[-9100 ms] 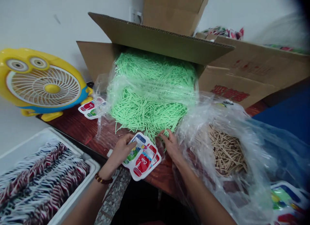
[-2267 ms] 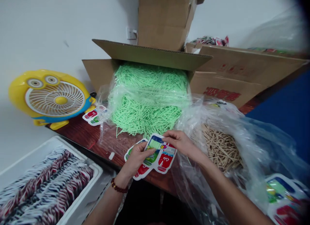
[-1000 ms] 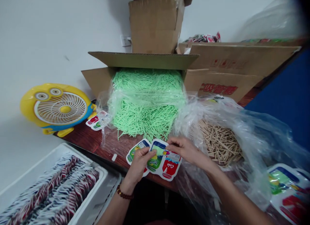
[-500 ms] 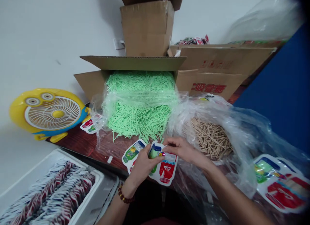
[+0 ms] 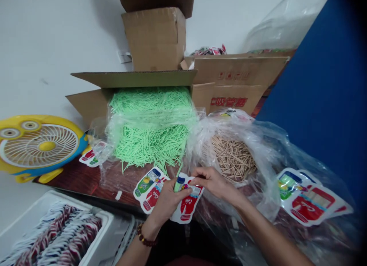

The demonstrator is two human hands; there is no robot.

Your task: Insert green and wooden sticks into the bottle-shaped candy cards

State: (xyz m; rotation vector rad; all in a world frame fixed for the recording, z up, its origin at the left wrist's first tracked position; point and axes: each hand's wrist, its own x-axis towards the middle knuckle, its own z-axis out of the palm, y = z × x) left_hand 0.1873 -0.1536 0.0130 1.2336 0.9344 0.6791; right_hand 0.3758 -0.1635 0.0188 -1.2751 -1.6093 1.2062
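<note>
My left hand (image 5: 168, 201) grips a flat bottle-shaped printed packet (image 5: 186, 208) at the table's near edge, thumb over its green middle. My right hand (image 5: 210, 180) pinches the packet's top edge, fingers closed. A thin green stick (image 5: 178, 174) pokes up from the packet between my hands. A second printed packet (image 5: 147, 184) lies just left of my left hand. Behind them a cardboard box (image 5: 134, 79) on its side spills a heap of green sticks (image 5: 150, 126) inside a clear plastic bag.
A clear bag of tan sticks (image 5: 233, 159) sits to the right, with more printed packets (image 5: 308, 199) under plastic beyond it. A yellow fan (image 5: 37, 145) stands at left, a white tray (image 5: 94, 241) of packed items below it. Cardboard boxes (image 5: 155, 38) and a blue panel (image 5: 327, 94) stand behind.
The view has swung right. My hands stayed on the packet; the left thumb now covers its green middle, and the right fingers pinch the top edge where a green stick pokes out.
</note>
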